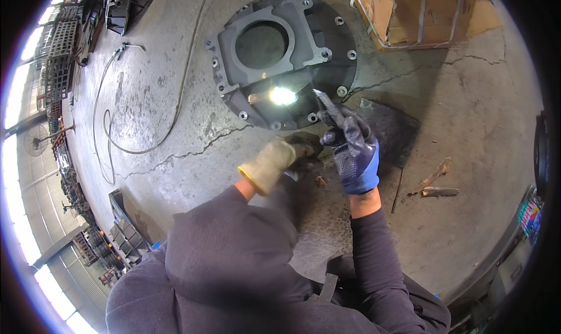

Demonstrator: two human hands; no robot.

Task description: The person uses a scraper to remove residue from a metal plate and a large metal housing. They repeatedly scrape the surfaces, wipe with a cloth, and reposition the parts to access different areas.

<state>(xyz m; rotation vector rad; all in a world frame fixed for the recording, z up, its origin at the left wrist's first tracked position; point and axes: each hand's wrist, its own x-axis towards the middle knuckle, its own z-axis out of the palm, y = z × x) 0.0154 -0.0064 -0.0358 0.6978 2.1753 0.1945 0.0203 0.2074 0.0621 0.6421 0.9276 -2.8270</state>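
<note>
A cracked, stained concrete floor is seen throughout. At twelve o'clock a dark round cast-metal housing lies flat, a bright glare on its near rim. The right hand, blue-gloved, is closed around a thin metal rod at that rim. The left hand, tan-gloved, is curled; whether anything is gripped cannot be told. A hose trails at ten o'clock, a cardboard box at one.
</note>
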